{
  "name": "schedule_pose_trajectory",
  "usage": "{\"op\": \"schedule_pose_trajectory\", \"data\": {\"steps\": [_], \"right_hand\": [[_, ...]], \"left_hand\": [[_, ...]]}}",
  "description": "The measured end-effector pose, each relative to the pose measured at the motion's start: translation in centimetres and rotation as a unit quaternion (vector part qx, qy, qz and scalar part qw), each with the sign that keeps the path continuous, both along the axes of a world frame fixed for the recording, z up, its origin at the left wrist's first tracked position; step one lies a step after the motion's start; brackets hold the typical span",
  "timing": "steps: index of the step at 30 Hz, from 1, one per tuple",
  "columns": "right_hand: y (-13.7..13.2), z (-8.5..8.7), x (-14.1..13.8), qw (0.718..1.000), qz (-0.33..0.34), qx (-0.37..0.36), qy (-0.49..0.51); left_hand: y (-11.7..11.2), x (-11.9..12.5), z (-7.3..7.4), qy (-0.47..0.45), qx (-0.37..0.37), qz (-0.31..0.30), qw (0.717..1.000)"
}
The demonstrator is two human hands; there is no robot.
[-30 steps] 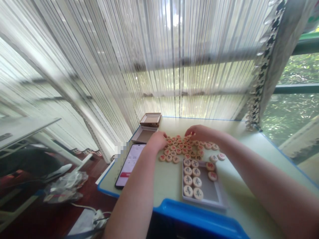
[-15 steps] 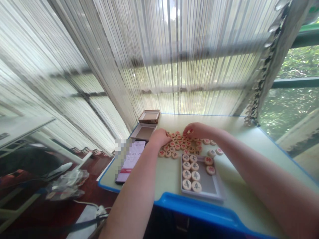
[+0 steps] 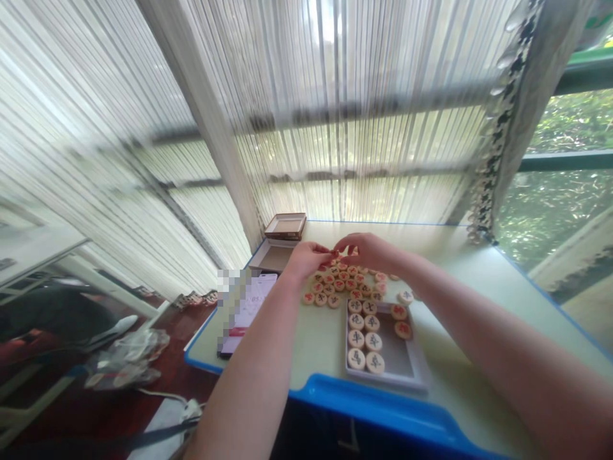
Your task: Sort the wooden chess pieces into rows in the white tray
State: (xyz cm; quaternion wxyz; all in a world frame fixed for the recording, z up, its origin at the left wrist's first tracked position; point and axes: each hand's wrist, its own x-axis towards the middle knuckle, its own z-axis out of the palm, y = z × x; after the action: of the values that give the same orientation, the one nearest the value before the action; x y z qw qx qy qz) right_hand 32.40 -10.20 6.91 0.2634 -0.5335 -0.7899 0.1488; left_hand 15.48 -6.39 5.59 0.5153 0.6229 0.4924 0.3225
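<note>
My left hand (image 3: pixel 311 258) and my right hand (image 3: pixel 363 249) meet above the far side of a loose cluster of round wooden Chinese chess pieces (image 3: pixel 339 285). Between their fingertips is a small Chinese chess piece (image 3: pixel 334 254), pinched by the left fingers, with the curled right fingers closing on its other side. The fingers partly cover it. Nearer me, a shallow white box (image 3: pixel 400 364) holds two columns of black-marked pieces (image 3: pixel 373 341) along its left side and two red-marked pieces (image 3: pixel 403 329) at its upper right.
At the left of the pale table (image 3: pixel 460 268) lies a phone (image 3: pixel 253 306) with its screen lit. Behind it are an open box tray (image 3: pixel 272 254) and a brown-edged box (image 3: pixel 286 225). A single piece (image 3: pixel 405 296) sits beside my right forearm. A blue edge piece (image 3: pixel 378 399) lines the front.
My right hand has moved left and my left hand slightly right, bringing their fingertips together at one piece. The view has shifted slightly.
</note>
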Motion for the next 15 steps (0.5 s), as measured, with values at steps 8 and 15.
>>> {"op": "schedule_pose_trajectory", "data": {"steps": [8, 15], "right_hand": [[0.1, -1.0, -0.5, 0.998, -0.002, 0.061, -0.012], [0.3, -1.7, -0.6, 0.997, 0.005, 0.08, -0.002]], "left_hand": [[0.0, -0.2, 0.4, -0.008, -0.036, -0.004, 0.999], [-0.2, -0.4, 0.7, 0.031, -0.034, -0.025, 0.999]]}}
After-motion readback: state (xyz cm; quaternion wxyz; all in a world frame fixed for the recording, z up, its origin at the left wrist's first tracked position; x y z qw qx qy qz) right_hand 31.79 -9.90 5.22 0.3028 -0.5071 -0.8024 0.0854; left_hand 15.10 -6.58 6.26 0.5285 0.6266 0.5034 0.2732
